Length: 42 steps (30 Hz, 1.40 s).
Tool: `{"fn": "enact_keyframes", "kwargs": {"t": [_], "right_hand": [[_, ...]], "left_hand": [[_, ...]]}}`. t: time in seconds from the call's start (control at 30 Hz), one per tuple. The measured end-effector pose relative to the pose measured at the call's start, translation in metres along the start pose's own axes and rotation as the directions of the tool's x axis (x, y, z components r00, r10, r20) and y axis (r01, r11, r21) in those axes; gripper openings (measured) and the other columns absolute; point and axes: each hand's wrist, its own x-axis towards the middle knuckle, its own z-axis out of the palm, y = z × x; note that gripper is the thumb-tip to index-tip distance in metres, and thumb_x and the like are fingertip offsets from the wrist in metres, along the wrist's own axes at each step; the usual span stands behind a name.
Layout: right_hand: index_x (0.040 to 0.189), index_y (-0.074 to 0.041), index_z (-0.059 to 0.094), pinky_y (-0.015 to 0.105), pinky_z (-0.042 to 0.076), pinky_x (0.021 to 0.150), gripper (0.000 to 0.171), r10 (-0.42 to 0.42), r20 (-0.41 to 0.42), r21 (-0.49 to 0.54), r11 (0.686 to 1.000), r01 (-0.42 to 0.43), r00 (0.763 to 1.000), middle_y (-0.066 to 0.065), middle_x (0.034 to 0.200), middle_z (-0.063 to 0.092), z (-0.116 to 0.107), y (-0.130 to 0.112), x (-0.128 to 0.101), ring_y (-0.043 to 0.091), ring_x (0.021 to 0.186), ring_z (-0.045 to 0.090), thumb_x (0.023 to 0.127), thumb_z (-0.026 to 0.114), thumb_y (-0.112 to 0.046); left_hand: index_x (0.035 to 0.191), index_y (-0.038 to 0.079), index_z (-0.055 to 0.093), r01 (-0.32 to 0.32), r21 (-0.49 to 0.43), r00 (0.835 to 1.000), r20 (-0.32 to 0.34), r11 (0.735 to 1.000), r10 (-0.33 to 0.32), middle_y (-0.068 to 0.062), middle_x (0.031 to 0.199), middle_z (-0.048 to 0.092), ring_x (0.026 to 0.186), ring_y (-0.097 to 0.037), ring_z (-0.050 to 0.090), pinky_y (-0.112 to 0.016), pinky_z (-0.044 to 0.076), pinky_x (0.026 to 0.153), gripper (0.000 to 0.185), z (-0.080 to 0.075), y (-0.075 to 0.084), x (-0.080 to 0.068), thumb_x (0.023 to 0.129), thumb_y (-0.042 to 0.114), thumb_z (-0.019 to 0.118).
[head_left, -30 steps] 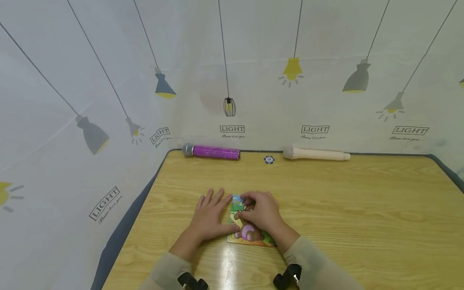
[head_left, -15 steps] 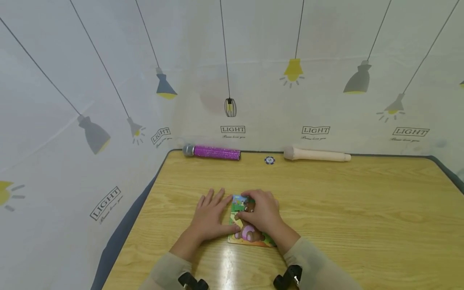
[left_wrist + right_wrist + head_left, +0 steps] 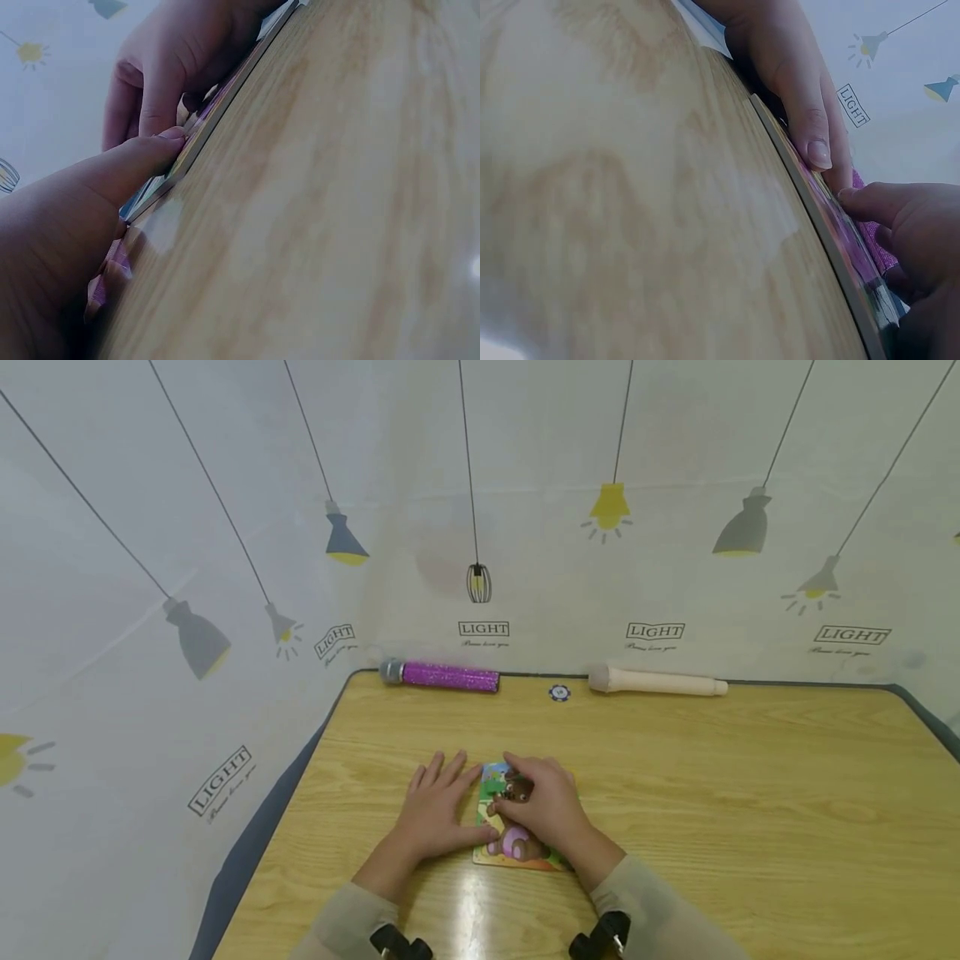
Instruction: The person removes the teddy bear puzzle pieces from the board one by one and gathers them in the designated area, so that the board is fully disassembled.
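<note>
A thin, colourful puzzle board (image 3: 517, 852) with a bear picture lies flat on the wooden worktop (image 3: 750, 793), low and centre in the head view, between the two hands.

The left hand (image 3: 438, 810) rests flat on the worktop against the board's left edge. Its fingers are spread and straight, and its thumb touches the rim of the board, as the left wrist view shows. It grips nothing.

The right hand (image 3: 543, 802) lies over the upper part of the board with its fingers curled down onto the picture. It seems to be pressing or pinching a small piece (image 3: 516, 791) there, but whether it really holds the piece I cannot tell.

The board looks like a stiff, light slab of card or thin wood with a smooth printed face. It would probably slide easily on the glossy worktop, which suits a flat hand bracing one edge. To lift it, I would take it by the edges, with a thumb under the rim. The loose pieces are small and thin, best taken by the fingertips.

At the far edge of the worktop, upper centre of the head view, lie a glittery purple microphone (image 3: 442, 675), a small round chip (image 3: 558, 693) and a pale wooden roller (image 3: 656, 681).
</note>
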Motion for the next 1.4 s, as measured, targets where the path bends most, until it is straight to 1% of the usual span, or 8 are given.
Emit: {"fn": "enact_keyframes", "kwargs": {"t": [0.2,0.37,0.63,0.73,0.97,1.1,1.2,1.4], "right_hand": [[0.146,0.000,0.064,0.042,0.055,0.088,0.074,-0.033,0.018,0.077,0.997,0.032,0.999,0.004,0.120,0.076,-0.006,0.007,-0.004,0.022,0.105,0.063,0.081,0.096,-0.018],[0.146,0.002,0.063,0.045,0.059,0.092,0.066,-0.064,0.007,0.142,0.988,0.062,0.998,0.011,0.131,0.073,-0.015,0.016,-0.009,0.027,0.113,0.065,0.087,0.090,-0.008],[0.145,-0.001,0.065,0.052,0.055,0.104,0.063,-0.129,0.012,0.177,0.976,0.125,0.992,0.011,0.136,0.071,-0.037,0.032,-0.020,0.032,0.124,0.065,0.089,0.090,-0.013],[0.146,0.000,0.064,0.051,0.057,0.101,0.063,-0.124,0.024,0.196,0.974,0.117,0.992,0.014,0.136,0.071,-0.045,0.041,-0.023,0.031,0.122,0.067,0.089,0.089,-0.010],[0.144,0.000,0.066,0.041,0.061,0.092,0.059,-0.035,0.018,0.163,0.986,0.032,0.999,0.013,0.128,0.074,-0.058,0.058,-0.026,0.023,0.108,0.071,0.089,0.088,-0.007],[0.142,0.000,0.068,0.036,0.062,0.088,0.057,-0.026,0.018,0.149,0.989,0.023,1.000,0.011,0.125,0.075,-0.068,0.067,-0.026,0.021,0.104,0.072,0.090,0.088,-0.010],[0.140,-0.001,0.069,0.036,0.062,0.088,0.053,-0.052,0.031,0.110,0.993,0.049,0.998,0.011,0.124,0.075,-0.078,0.076,-0.028,0.022,0.105,0.073,0.091,0.087,-0.011],[0.138,-0.007,0.071,0.050,0.053,0.094,0.048,-0.161,0.030,-0.056,0.985,0.163,0.986,0.009,0.126,0.070,-0.100,0.098,-0.028,0.030,0.114,0.063,0.093,0.086,-0.013]], "left_hand": [[0.165,0.020,0.044,-0.014,-0.002,1.000,-0.012,1.000,0.014,-0.014,0.175,0.026,0.160,-0.049,0.013,-0.069,0.007,0.126,0.109,0.003,-0.001,0.001,0.081,0.086,0.066],[0.166,0.021,0.043,-0.007,-0.001,1.000,0.001,1.000,0.007,-0.013,0.175,0.025,0.161,-0.048,0.011,-0.068,0.006,0.126,0.108,0.002,0.000,0.001,0.081,0.085,0.066],[0.166,0.022,0.043,-0.003,-0.012,1.000,-0.010,1.000,0.002,-0.012,0.176,0.023,0.161,-0.046,0.009,-0.067,0.004,0.127,0.109,0.004,-0.003,0.001,0.080,0.086,0.066],[0.165,0.021,0.044,-0.004,-0.015,1.000,-0.018,1.000,0.004,-0.013,0.175,0.024,0.161,-0.047,0.010,-0.067,0.005,0.126,0.109,0.004,-0.004,0.000,0.080,0.086,0.066],[0.165,0.020,0.044,-0.014,-0.031,1.000,-0.028,0.999,0.013,-0.015,0.175,0.025,0.161,-0.048,0.010,-0.069,0.004,0.126,0.112,0.004,-0.006,-0.001,0.079,0.087,0.066],[0.165,0.021,0.044,-0.004,-0.028,1.000,-0.019,1.000,0.004,-0.014,0.175,0.024,0.161,-0.047,0.009,-0.068,0.004,0.126,0.111,0.004,-0.005,-0.001,0.079,0.087,0.066],[0.166,0.023,0.043,0.008,-0.015,1.000,-0.001,1.000,-0.008,-0.012,0.176,0.022,0.161,-0.046,0.008,-0.066,0.003,0.127,0.110,0.003,-0.003,0.000,0.079,0.087,0.066],[0.166,0.025,0.042,0.013,0.009,1.000,0.011,1.000,-0.013,-0.011,0.176,0.022,0.162,-0.045,0.008,-0.066,0.003,0.127,0.109,0.001,0.000,0.001,0.080,0.086,0.066]]}}
